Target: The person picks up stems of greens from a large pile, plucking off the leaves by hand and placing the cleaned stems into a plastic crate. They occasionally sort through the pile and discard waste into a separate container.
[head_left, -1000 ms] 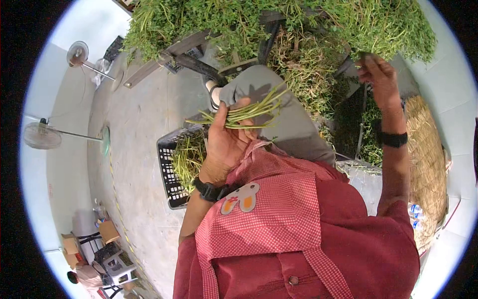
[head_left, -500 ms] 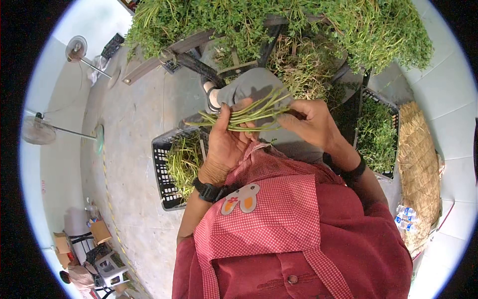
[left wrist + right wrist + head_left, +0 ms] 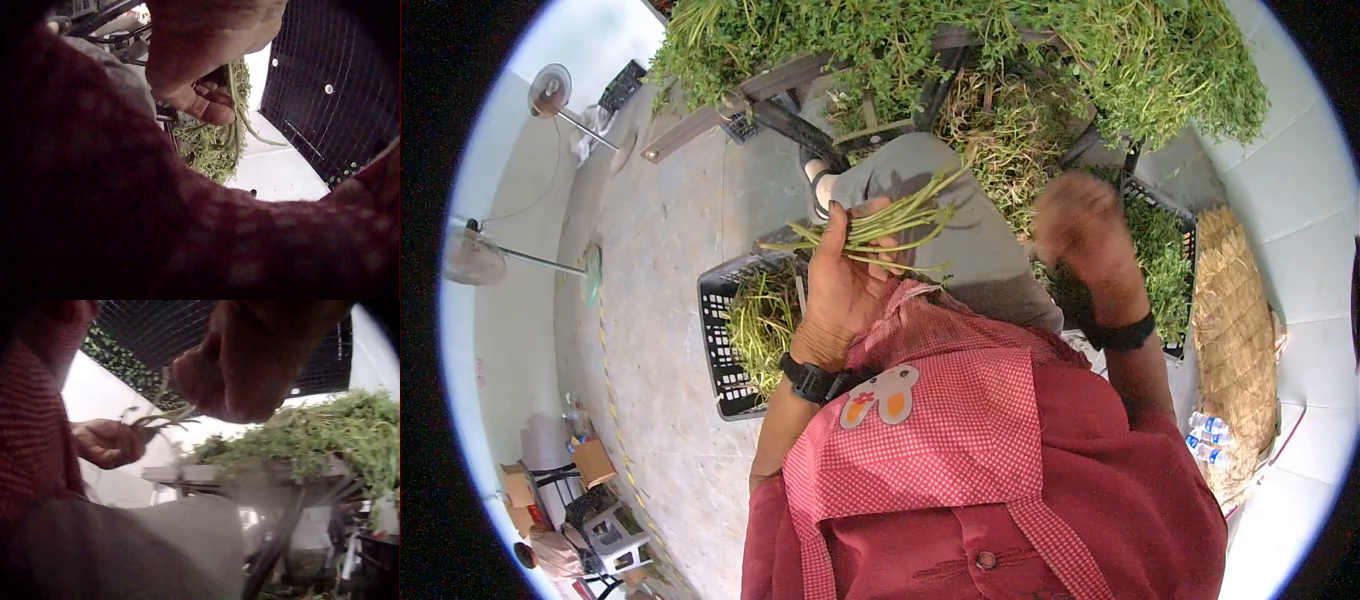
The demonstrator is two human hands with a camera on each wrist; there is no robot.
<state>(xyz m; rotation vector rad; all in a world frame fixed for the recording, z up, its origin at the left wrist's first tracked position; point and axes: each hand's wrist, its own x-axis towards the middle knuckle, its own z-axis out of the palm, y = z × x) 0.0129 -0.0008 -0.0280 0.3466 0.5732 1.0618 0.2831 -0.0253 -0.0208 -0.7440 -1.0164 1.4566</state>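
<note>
A small bunch of thin green stems (image 3: 900,222) lies across my left hand (image 3: 845,285), gripped between thumb and fingers above my lap. Stem ends stick out on both sides of that hand, and in the left wrist view a stem (image 3: 257,135) hangs past the fingertips. Blurred by motion, my right hand (image 3: 1088,228) is off to the right of the bunch, over the right thigh. In the right wrist view the right hand (image 3: 240,375) has curled fingers; I cannot tell whether something small is inside.
Leafy green plants (image 3: 1160,60) heap over the table (image 3: 770,80) ahead, more plants piled beneath. A black crate (image 3: 718,345) of stems stands at my left, another crate (image 3: 1190,250) of greens at right beside a straw mat roll (image 3: 1235,320). Fans (image 3: 475,255) stand at far left.
My right hand came from the table's plants to the stem ends, then moved away right. The left hand keeps hold of the bunch, nearly still.
</note>
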